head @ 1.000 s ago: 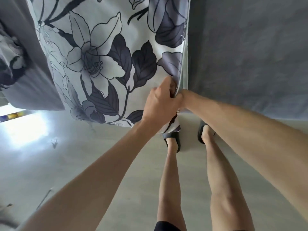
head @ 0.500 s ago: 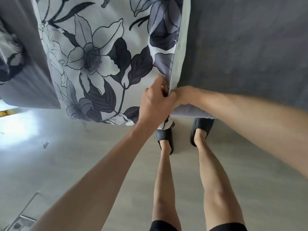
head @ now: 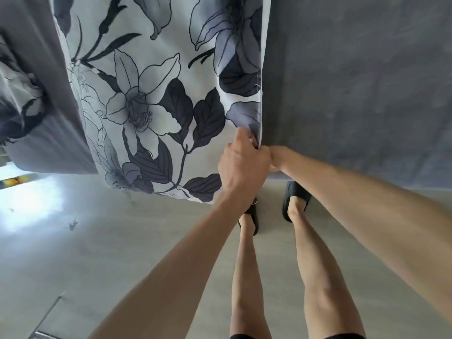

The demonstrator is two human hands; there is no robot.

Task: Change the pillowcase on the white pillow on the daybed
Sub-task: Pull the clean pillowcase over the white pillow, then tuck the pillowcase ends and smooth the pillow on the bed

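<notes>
The left hand (head: 241, 165) has its fingers clenched on the near edge of the floral pillowcase (head: 156, 99); the right hand (head: 275, 159), touching it, is mostly hidden under the grey daybed cover (head: 354, 81), so its grasp cannot be told; the pillowcase spreads away and left from the fingers, overhanging the floor (head: 97, 253).

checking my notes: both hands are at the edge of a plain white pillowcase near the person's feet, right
Not quite. The head view shows the pillowcase has a dark floral print, not plain white. The rest holds: the left hand and right hand meet at its edge, above the feet.
</notes>
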